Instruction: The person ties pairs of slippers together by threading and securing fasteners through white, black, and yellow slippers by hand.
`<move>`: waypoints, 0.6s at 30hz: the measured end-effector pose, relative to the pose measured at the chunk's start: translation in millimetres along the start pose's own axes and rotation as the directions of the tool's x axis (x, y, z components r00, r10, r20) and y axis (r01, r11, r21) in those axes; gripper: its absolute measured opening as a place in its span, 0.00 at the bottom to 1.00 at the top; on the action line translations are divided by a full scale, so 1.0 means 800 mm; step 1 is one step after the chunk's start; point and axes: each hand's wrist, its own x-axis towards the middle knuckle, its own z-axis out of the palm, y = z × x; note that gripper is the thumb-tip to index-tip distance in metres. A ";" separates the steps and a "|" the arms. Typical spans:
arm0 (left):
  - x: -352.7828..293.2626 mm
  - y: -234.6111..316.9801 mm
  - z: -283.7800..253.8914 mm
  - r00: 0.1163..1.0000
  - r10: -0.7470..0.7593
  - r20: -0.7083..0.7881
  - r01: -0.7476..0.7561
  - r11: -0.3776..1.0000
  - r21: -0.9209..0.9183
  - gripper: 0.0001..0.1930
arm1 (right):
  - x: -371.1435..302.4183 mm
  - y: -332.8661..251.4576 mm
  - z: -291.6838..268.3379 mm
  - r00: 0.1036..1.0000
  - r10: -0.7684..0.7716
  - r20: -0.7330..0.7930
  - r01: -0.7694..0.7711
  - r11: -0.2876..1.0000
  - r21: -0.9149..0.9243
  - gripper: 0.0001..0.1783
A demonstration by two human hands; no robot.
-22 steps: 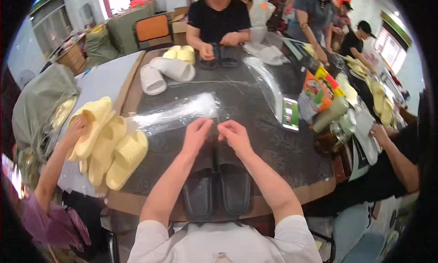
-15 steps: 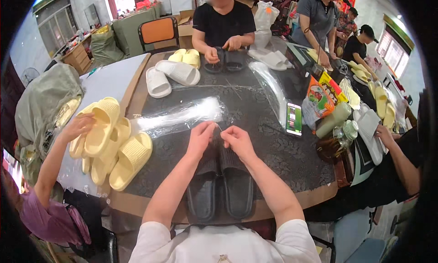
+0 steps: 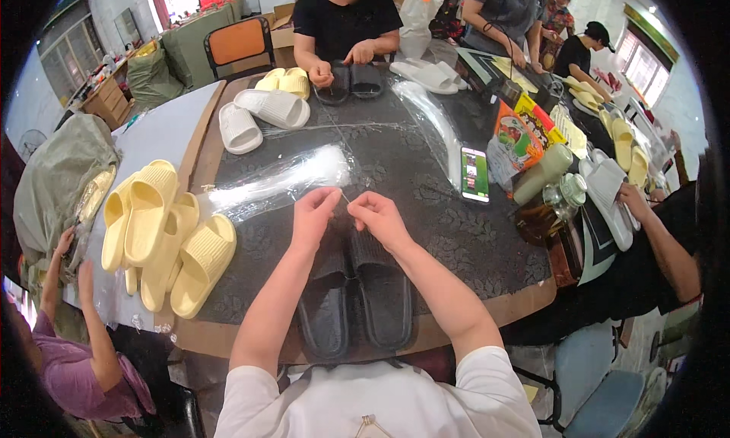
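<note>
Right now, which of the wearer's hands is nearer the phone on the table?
Right. The right hand is left of the phone and slightly closer to the wearer; the left hand is farther left.

Bare table point(image 3: 464, 248) right of right hand point(image 3: 376, 217), out to phone point(image 3: 474, 176) and jar point(image 3: 559, 202). Lane ahead between two clear plastic packs point(image 3: 281, 181). White slippers point(image 3: 274, 109) lie beyond the left pack. Yellow slippers point(image 3: 201, 267) block left; black slippers point(image 3: 386, 305) fill space between forearms point(image 3: 445, 297).
</note>
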 end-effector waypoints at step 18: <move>0.000 -0.002 -0.001 0.999 0.047 -0.014 -0.046 0.998 0.050 0.12 | -0.001 -0.004 0.001 0.999 0.051 -0.003 -0.051 0.999 0.018 0.06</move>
